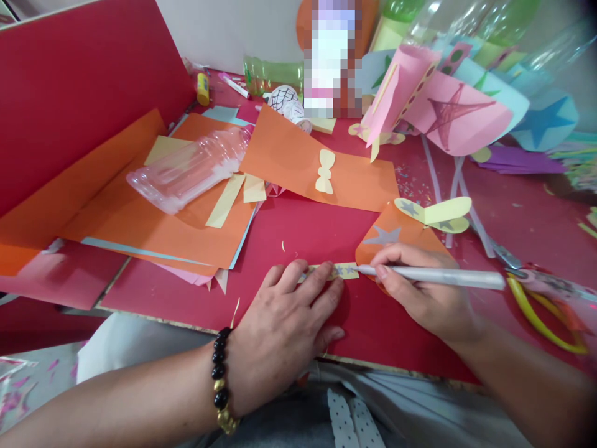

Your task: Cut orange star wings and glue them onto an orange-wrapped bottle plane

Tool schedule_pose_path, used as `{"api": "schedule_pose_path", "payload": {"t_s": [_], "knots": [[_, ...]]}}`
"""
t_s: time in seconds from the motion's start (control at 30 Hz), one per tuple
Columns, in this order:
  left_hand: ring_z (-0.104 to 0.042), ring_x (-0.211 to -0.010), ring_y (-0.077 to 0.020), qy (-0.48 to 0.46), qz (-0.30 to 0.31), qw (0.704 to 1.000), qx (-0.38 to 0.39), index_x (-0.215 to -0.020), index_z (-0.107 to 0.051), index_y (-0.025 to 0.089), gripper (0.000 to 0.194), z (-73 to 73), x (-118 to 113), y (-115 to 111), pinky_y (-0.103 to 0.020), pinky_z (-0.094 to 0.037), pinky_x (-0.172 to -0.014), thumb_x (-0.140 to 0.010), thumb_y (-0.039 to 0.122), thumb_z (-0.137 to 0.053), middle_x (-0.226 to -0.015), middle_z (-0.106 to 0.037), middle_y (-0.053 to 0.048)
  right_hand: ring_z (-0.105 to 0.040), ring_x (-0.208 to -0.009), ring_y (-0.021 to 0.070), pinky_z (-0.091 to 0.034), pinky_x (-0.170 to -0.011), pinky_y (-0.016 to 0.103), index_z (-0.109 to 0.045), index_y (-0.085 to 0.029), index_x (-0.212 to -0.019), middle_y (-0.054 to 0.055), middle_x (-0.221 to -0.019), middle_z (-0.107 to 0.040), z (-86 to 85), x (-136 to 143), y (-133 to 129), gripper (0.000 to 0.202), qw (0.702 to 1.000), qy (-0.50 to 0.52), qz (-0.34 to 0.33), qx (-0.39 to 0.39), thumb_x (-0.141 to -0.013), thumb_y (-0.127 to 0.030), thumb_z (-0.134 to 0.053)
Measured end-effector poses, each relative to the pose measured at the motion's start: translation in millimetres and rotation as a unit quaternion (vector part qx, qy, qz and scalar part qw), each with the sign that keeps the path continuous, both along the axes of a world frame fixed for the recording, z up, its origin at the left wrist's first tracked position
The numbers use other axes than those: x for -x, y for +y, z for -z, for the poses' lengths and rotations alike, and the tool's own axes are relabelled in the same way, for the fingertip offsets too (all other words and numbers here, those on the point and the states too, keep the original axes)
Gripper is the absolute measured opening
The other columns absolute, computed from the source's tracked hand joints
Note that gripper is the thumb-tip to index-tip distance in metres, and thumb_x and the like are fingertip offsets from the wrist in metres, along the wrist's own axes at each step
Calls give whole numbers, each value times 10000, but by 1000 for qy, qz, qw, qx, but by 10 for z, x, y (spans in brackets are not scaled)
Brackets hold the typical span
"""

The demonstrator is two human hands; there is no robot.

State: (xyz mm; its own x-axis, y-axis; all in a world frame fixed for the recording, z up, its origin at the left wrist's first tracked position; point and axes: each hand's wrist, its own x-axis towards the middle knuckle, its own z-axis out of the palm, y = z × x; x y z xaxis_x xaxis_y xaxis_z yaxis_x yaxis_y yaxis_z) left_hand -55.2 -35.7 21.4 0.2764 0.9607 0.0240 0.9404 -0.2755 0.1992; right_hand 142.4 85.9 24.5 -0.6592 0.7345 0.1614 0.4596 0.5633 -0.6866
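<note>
On the left of the red table [298,227], big orange sheets [112,218] lie in a pile, with blue and pink paper peeking out below. A clear plastic bottle [186,171] lies on its side on top, and a plain yellow strip [225,200] is just beside it. The left hand [289,317] wears black and gold beads [220,376] on its wrist. Its grip is loose and flat, with the fingers laid over a little star strip [347,270]. That strip is yellow with grey stars, and it lies on the table near the front edge, partly hidden by the fingers. Farther back, a yellow bow shape [325,171] sits on another orange sheet [284,143]. Next is an orange piece [389,218] with a grey star. The right hand [415,286] has its grip closed around a silver pen [448,275], and the tip is at the right end of the little star strip. Yellow paper wings [448,211] are behind the pen. At the far right are scissors [520,306] with yellow handles.
</note>
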Motion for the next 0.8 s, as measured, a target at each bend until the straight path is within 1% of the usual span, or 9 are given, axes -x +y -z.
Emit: {"api": "schedule_pose_path", "payload": {"t_s": [0.27, 0.47, 0.6, 0.8], "knots": [[-407, -1186, -267, 3, -3, 1000, -2, -1367, -476, 256, 464, -1, -3, 0, -439, -397, -960, -956, 468, -442, -1449, -452, -21, -577, -595, 141, -423, -533, 265, -589, -203, -766, -2, -649, -624, -16, 9, 5, 122, 1000, -3, 11, 15, -880, -221, -551], [-413, -1183, -261, 2, -2, 1000, 1, -1365, -476, 265, 463, 0, -9, 13, -440, -403, -956, -949, 466, -462, -1447, -451, -24, -549, -574, 126, -426, -556, 263, -588, -203, -775, -9, -656, -607, -18, -12, 8, 117, 1000, 9, 12, 15, -884, -207, -547], [-407, -1189, -268, 3, 0, 1000, 3, -1368, -474, 254, 468, -5, -5, 19, -440, -399, -958, -953, 468, -448, -1446, -451, -28, -543, -579, 128, -423, -563, 263, -594, -202, -789, -10, -654, -598, -12, -14, -4, 113, 1000, 14, 0, 22, -889, -222, -546], [-418, -1177, -265, 0, 0, 1000, -2, -1363, -482, 259, 461, -4, -7, 1, -436, -397, -956, -947, 457, -472, -1438, -456, -43, -539, -567, 127, -429, -570, 263, -614, -200, -784, -5, -652, -612, 0, 14, -11, 122, 1000, 6, -13, 8, -884, -228, -550]]}}
